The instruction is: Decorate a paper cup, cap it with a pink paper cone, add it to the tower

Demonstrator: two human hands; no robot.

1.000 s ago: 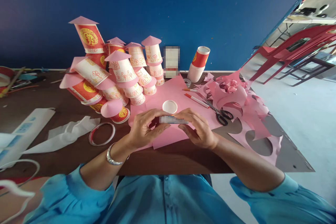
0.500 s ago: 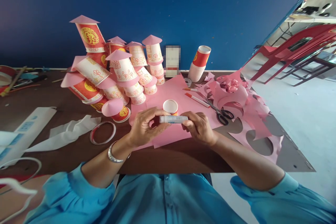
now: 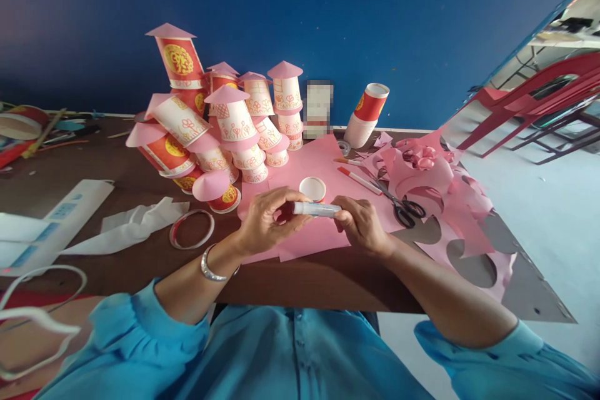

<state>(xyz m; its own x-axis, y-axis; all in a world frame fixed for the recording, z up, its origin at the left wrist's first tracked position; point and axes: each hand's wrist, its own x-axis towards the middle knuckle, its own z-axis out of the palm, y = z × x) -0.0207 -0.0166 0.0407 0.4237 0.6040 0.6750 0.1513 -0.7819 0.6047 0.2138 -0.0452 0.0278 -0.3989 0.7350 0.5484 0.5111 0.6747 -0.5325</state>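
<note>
Both hands hold a white glue stick (image 3: 317, 209) level above a pink paper sheet (image 3: 307, 169). My left hand (image 3: 267, 222) pinches its left end, where a red cap or piece shows between the fingers. My right hand (image 3: 360, 225) grips the right end. A small paper cup (image 3: 312, 188) with a white rim stands just behind the stick. A silver bangle sits on my left wrist.
A pile of paper cups with pink cone roofs (image 3: 220, 125) stands at the back left. Stacked cups (image 3: 363, 114), two markers (image 3: 359, 179), scissors (image 3: 403, 206) and cut pink scraps (image 3: 445, 200) lie right. A cut cup rim (image 3: 191, 229) and white plastic (image 3: 126, 228) lie left.
The view has shifted a little, so everything sits slightly further right. The hands still hold the glue stick; the fingers have turned slightly on it.
</note>
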